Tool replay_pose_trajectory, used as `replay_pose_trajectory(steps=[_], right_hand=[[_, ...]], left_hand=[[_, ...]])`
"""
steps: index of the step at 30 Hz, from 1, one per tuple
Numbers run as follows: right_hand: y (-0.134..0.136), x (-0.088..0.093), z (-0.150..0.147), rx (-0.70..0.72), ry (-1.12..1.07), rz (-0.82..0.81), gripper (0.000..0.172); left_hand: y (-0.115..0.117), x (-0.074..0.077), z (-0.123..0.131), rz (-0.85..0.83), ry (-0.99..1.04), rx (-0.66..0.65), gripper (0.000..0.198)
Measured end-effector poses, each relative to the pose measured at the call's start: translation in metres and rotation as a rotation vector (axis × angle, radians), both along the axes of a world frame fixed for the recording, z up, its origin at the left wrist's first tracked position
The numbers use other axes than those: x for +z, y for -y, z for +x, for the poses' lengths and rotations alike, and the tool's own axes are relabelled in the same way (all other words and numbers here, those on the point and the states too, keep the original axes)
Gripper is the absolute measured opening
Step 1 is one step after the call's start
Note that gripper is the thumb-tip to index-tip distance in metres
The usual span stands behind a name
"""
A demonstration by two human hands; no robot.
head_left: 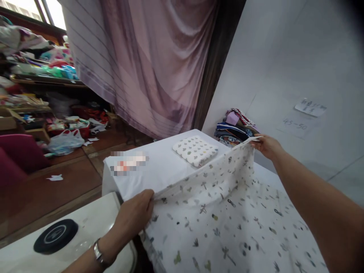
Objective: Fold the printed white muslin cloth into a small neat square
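Observation:
A white cloth with small printed plants and shapes is spread over the near part of a white-covered table. Its far edge is lifted and stretched between my two hands. My left hand, with a metal-banded watch on the wrist, pinches the left corner. On the right, my right hand is closed on the other corner, held higher. Beyond the raised edge lies a folded printed cloth with a tree-like pattern. Left of it on the table is a pixelated item that I cannot make out.
A white surface with a round black object adjoins the table at lower left. Folded clothes are piled by the wall. A pink curtain hangs behind. Cluttered shelves, plastic bags and a magenta chair stand left.

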State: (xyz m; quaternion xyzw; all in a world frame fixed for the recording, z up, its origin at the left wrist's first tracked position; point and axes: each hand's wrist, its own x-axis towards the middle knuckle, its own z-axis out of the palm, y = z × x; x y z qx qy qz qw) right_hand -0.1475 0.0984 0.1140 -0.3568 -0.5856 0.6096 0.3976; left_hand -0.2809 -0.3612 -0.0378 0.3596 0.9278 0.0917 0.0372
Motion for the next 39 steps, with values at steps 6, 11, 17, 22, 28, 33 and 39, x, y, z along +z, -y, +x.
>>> replay_pose_trajectory(steps=[6,11,17,22,28,33,39], right_hand=[[-0.003,0.001,-0.085,0.016,-0.072,0.034,0.021],[-0.010,-0.021,-0.145,-0.015,-0.072,0.048,0.023],[-0.024,-0.076,-0.198,0.019,-0.012,0.033,0.018],[-0.019,-0.138,-0.212,0.111,0.132,0.024,0.046],[0.011,-0.176,-0.184,0.101,0.242,0.165,0.049],[0.074,-0.197,-0.111,0.316,0.415,0.565,0.036],[0.189,-0.257,-0.001,0.565,0.472,1.035,0.039]], left_hand=[[-0.026,0.002,-0.067,0.042,-0.038,0.188,0.016],[-0.038,-0.011,-0.095,0.063,-0.018,0.250,0.015],[-0.039,-0.038,-0.103,0.175,0.003,0.293,0.013],[-0.038,-0.045,-0.106,0.209,0.017,0.311,0.017],[-0.038,-0.045,-0.103,0.227,0.016,0.354,0.025],[-0.037,-0.044,-0.101,0.253,-0.001,0.340,0.027],[-0.038,-0.042,-0.098,0.251,-0.030,0.333,0.027]])
